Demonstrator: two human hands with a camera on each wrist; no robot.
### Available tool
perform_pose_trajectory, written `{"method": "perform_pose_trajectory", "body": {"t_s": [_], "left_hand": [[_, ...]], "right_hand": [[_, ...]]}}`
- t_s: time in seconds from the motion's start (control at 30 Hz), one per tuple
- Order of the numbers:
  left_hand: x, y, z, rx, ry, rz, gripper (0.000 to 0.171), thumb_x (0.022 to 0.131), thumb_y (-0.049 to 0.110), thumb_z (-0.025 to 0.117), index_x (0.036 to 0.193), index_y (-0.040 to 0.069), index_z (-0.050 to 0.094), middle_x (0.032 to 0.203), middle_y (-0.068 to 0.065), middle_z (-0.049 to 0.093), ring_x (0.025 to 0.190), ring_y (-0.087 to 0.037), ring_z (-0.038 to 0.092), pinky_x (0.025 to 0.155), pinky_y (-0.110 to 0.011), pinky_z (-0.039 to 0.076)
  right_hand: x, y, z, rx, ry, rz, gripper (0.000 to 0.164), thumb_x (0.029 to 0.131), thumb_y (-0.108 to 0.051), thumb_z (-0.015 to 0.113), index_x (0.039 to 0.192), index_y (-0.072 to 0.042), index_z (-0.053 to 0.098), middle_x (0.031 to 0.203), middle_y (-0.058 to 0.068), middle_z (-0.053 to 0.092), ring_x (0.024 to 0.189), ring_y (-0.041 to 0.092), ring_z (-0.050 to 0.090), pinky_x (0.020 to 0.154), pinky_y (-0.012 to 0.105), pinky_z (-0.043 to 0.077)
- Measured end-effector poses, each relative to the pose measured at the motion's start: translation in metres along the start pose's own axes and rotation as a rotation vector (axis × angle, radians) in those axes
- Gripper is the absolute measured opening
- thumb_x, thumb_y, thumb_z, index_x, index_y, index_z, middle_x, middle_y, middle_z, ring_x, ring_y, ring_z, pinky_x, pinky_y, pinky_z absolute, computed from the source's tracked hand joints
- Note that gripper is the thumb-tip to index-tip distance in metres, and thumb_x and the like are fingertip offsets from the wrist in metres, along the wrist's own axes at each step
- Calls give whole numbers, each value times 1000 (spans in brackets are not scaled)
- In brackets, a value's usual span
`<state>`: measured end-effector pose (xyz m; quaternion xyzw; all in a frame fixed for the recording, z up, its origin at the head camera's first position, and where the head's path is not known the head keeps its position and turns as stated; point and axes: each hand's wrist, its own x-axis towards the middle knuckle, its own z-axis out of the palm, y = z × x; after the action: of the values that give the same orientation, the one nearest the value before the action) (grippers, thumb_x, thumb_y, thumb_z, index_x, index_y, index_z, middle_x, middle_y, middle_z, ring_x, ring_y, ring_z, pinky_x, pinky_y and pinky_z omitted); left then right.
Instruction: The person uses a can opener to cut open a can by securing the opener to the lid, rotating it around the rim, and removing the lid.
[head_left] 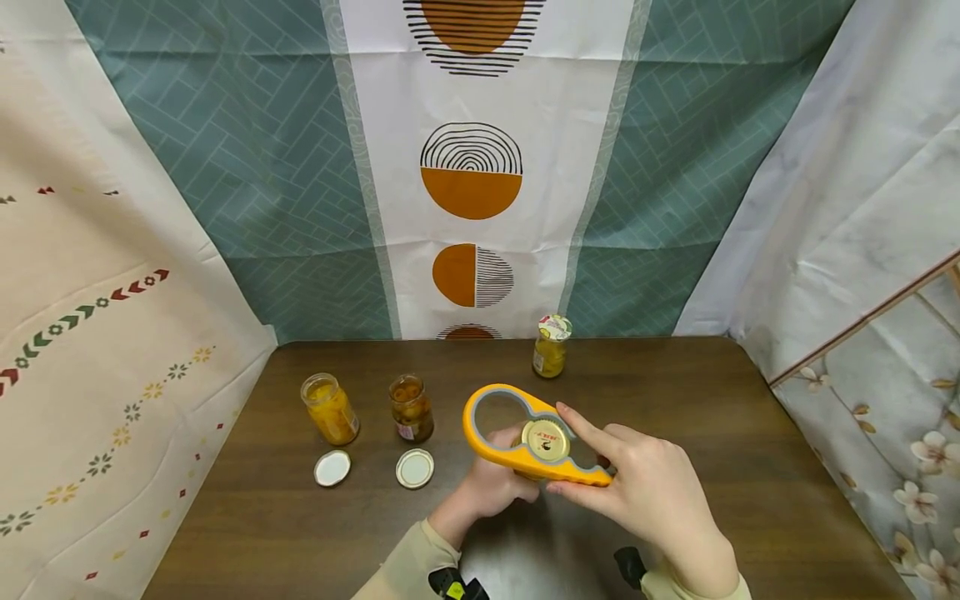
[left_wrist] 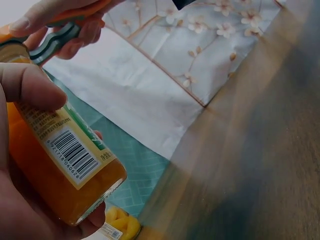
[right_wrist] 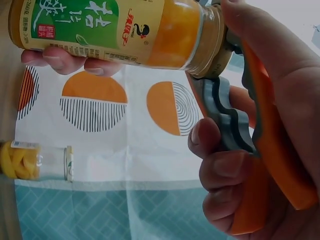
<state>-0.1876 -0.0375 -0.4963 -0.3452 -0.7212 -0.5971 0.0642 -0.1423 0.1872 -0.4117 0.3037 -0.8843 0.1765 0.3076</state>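
Orange-and-grey plastic jar opener (head_left: 525,461) sits around the round gold lid (head_left: 546,440) of an orange-filled glass jar (right_wrist: 175,30), over brown wooden table (head_left: 262,525); right hand (head_left: 652,475) grips the opener's handles; left hand (head_left: 491,487) wraps the jar's body; uncapped glass jar of yellow pieces (head_left: 331,412) and uncapped dark-brown-filled glass jar (head_left: 412,411) stand to the left.

Jars (head_left: 332,414) obstruct left of opener (head_left: 573,472) (far right passable).
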Motion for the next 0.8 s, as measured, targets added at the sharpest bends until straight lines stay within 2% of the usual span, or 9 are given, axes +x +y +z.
{"method": "perform_pose_trajectory", "body": {"t_s": [0.23,0.37,0.57,0.7,0.8], "left_hand": [[0,-1,-2,-43,-61,5,62,53,-14,71,113,0,69,93,-7,69,84,-6,56,78,-25,51],[0,-3,-3,-59,-91,10,61,53,-13,71,113,-1,68,94,-8,68,85,-6,56,79,-26,51],[-1,-5,-5,-102,-164,-26,58,55,-10,71,113,-1,67,94,-8,66,86,-5,55,80,-24,48],[-2,-8,-7,-181,-236,-49,58,57,-7,71,115,-4,67,95,-11,66,86,-5,56,82,-25,49],[-3,-11,-9,-252,-320,-59,56,59,-2,71,115,-6,67,94,-15,65,86,-4,56,84,-24,49]], "right_hand": [[-1,4,-1,-3,19,-40,86,73,-72,86,146,-29,69,69,-21,34,56,-7,25,47,16,24],[-1,4,-2,1,16,-45,82,78,-76,79,145,-30,69,68,-21,34,56,-7,25,47,16,24],[-1,4,-6,4,-7,-47,79,84,-81,70,145,-31,69,66,-20,34,55,-6,24,48,16,23],[-1,4,-8,13,-17,-66,77,89,-83,62,145,-32,69,66,-21,33,55,-7,23,48,15,22],[-1,5,-9,29,-25,-87,76,89,-83,61,144,-32,70,67,-21,32,56,-8,22,49,14,21]]}}
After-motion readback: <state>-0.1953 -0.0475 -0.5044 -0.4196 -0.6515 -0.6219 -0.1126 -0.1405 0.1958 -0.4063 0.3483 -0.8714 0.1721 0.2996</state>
